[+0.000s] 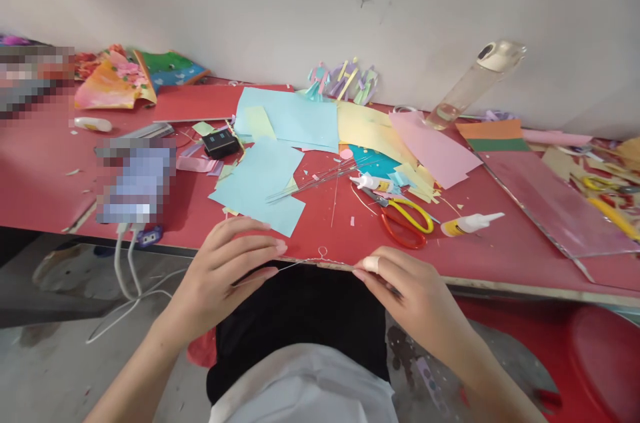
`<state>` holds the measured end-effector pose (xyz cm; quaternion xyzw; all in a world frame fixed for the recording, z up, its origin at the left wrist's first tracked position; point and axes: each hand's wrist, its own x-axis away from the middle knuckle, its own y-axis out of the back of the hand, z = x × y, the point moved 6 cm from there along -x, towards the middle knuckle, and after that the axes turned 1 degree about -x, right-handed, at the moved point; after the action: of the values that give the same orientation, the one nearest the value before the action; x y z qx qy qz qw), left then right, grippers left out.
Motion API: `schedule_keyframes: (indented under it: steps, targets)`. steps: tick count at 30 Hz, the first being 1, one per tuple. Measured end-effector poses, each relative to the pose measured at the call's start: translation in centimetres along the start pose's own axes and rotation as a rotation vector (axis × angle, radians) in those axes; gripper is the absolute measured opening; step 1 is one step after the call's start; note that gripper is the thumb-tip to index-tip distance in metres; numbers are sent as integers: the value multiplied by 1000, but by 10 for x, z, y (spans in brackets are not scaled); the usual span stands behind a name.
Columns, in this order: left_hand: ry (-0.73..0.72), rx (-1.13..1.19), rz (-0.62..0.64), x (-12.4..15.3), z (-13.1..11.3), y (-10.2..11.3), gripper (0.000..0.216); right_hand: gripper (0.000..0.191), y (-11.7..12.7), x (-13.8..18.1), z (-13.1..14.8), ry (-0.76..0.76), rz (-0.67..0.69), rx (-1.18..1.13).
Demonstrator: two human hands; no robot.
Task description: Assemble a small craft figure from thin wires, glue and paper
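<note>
My left hand and my right hand each pinch one end of a thin silver wire stretched between them at the near edge of the red table. The wire has a small twisted loop in its middle. A white bandage wraps a finger of my right hand. Just beyond the wire lie light blue paper sheets, a bundle of thin wires and yellow-and-red scissors.
Two small glue bottles lie near the scissors. Yellow, pink and blue sheets cover the table's middle, with a clear bottle leaning on the wall. A clear plastic sheet lies right. White cables hang off the left edge.
</note>
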<state>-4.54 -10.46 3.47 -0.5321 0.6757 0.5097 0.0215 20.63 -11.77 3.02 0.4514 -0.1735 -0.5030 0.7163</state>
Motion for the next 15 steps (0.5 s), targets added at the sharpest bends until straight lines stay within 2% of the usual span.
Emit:
schedule_keyframes:
  steps: [3,5,6,7,10,15]
  targets:
    - [261,111,-239,9,15,5,51,12,-1,2,1,-9,-10,-25]
    - [458,248,-310,19,24,-2,50,12,-3,4,2,-17,-14,-50]
    - [528,326,-291,23,25,-8,45,13,-3,5,3,-20,-15,-63]
    - [565,412,-223,26,24,-18,37,13,-4,5,3,-22,-16,-75]
    - [586,681,-13,27,11,-43,21,14,-6,6,5,-19,-18,-99]
    - [498,955,22,13,-2,-55,22,17,-4,4,9,13,-29,-99]
